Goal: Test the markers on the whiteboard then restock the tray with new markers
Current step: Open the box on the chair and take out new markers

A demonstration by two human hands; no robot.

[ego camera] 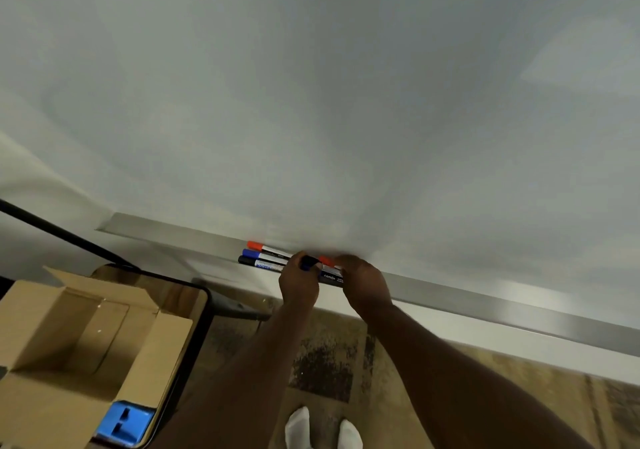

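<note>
Fingers (295,265) of my left hand (299,284) pinch a dark cap (310,262); my right hand (363,287) grips that marker's barrel (330,277) just over the tray (485,301) (braced for uncapping, I judge). 3 markers (263,255) lie together left of my hands. Whiteboard (311,102) above gives stroke room; box (69,327) crowds my left.

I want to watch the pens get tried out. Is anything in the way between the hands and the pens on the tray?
Nothing visible is in the way. The left hand and right hand grip a dark marker at the tray; three more markers lie uncovered just beside the left hand.
</note>
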